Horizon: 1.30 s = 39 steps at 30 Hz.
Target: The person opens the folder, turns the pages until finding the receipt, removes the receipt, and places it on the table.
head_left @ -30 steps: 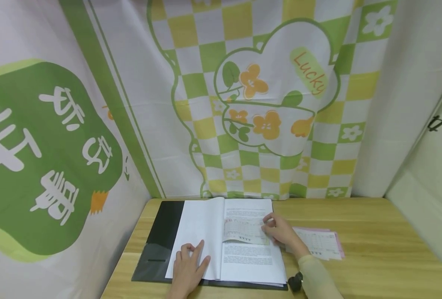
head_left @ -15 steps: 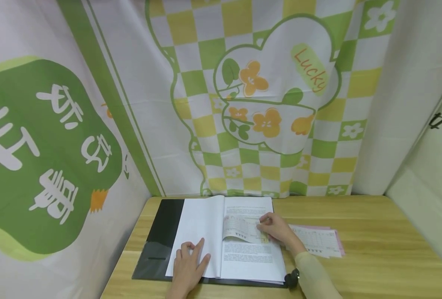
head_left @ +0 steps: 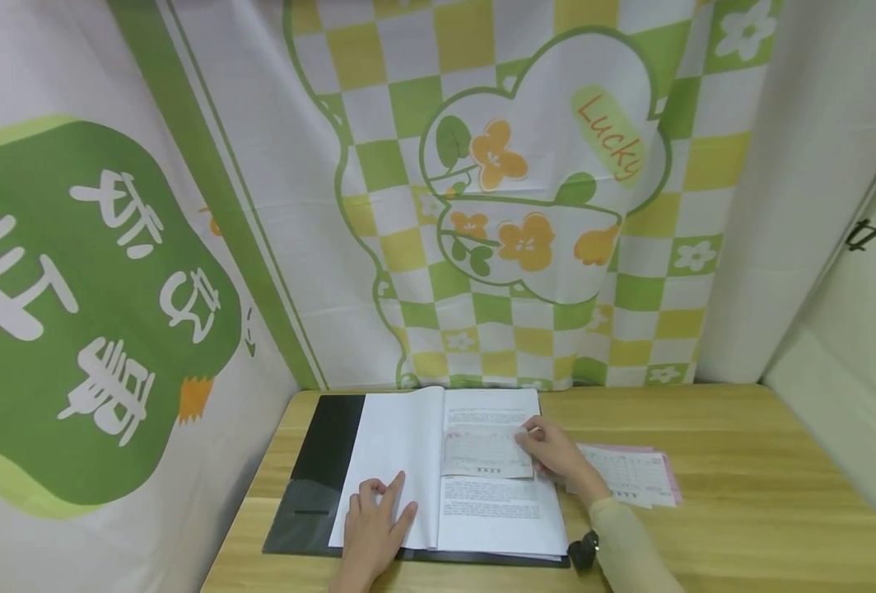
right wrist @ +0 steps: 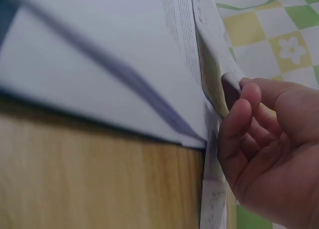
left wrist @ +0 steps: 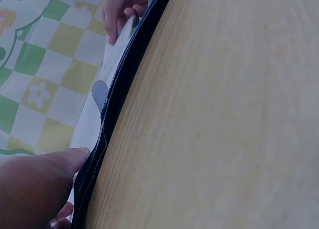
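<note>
A black folder point(head_left: 306, 482) lies spread on the table, with white pages in it. On its blank left page point(head_left: 397, 436) my left hand point(head_left: 374, 523) rests with fingers spread. Across the printed right page point(head_left: 490, 531) is a small printed form slip point(head_left: 482, 453). My right hand point(head_left: 554, 455) pinches the slip's right edge between thumb and fingers. In the right wrist view, that hand point(right wrist: 274, 144) holds the slip's edge point(right wrist: 214, 34) raised off the page. The left wrist view has the left thumb point(left wrist: 37, 184) at the page edge; the other fingers are mostly hidden.
More form slips point(head_left: 631, 473), some pink-edged, lie in a loose pile right of the folder, partly behind the right forearm. A small black object point(head_left: 583, 550) is at the right wrist. The wooden table point(head_left: 764, 494) meets a patterned cloth point(head_left: 527, 329) at the back.
The slip was bowed upward half a second ago and now looks flatter. My right hand has shifted slightly to the right with its edge. My left hand has stayed in place.
</note>
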{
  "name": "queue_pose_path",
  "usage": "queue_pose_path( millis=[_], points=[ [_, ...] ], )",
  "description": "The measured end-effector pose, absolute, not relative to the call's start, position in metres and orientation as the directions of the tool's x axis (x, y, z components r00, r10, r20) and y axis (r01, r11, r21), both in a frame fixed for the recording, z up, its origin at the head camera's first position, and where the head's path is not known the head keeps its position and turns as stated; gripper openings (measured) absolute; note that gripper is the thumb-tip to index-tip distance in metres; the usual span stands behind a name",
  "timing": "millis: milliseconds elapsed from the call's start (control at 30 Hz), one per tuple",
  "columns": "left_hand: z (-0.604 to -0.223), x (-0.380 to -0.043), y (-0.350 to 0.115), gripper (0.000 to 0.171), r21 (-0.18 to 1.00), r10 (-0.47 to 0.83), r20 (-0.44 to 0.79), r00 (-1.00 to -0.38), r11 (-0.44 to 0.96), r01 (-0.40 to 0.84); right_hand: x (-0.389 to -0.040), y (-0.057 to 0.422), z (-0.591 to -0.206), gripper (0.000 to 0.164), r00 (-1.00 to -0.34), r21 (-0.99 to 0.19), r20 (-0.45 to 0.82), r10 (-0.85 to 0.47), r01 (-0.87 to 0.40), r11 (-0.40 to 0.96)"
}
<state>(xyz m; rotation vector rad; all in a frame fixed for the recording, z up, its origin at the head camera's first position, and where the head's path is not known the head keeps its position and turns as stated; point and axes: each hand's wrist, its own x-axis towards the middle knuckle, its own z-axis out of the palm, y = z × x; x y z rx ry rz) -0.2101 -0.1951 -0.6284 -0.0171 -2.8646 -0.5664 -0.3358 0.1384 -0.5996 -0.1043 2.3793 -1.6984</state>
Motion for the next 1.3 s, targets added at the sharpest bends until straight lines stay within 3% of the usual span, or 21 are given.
queue_pose_path(
  millis=[400,667,1033,1300],
  points=[
    [-0.623,-0.209,-0.194,0.059,0.362,-0.026,0.22,-0.975,0.93,0.057,-0.336,0.177,-0.595,0.038,-0.978,-0.939,-0.066,-0.2,-0.007,0.344],
    [-0.621,-0.208,-0.194,0.058,0.369,-0.027,0.222,-0.975,0.928,0.059,-0.333,0.191,-0.592,0.031,-0.983,-0.917,-0.031,-0.18,-0.043,0.396],
    [-0.622,-0.207,-0.193,0.058,0.371,-0.032,0.216,-0.976,0.927,0.052,-0.328,0.209,-0.594,0.023,-0.989,-0.904,-0.062,-0.136,-0.002,0.428],
    [-0.621,-0.208,-0.192,0.058,0.372,-0.037,0.217,-0.975,0.927,0.048,-0.327,0.222,-0.595,0.029,-0.987,-0.886,-0.071,-0.147,-0.005,0.463]
  ],
)
